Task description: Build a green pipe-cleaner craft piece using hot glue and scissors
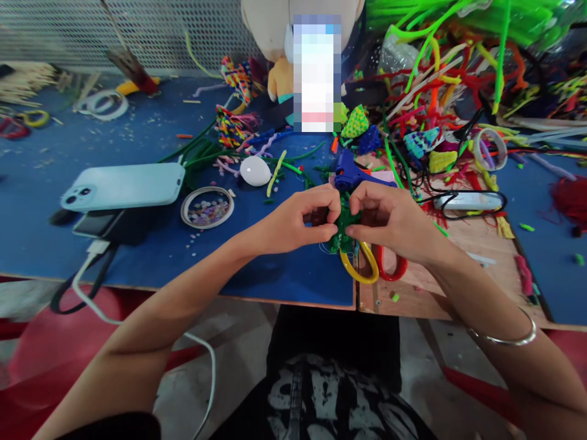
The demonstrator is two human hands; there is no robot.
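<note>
Between my two hands is a dark green fuzzy piece (342, 229), which looks bent from pipe cleaner, just above the table's front edge. My left hand (316, 217) pinches its left side with thumb and curled fingers. On its right side my right hand (378, 214) grips it the same way. Both hands partly cover the piece, so its full shape is hidden. Scissors with one yellow handle (360, 266) and one red handle (393, 263) lie just beneath. A blue glue gun (351, 171) rests right behind my fingers.
A light blue phone (126, 186) lies on a dark block at left. Nearby are a round dish of sequins (208, 208) and a white egg-shaped object (255, 171). Colourful pipe cleaners (440, 79) heap at back right. A black cable loops around a white strip (472, 200).
</note>
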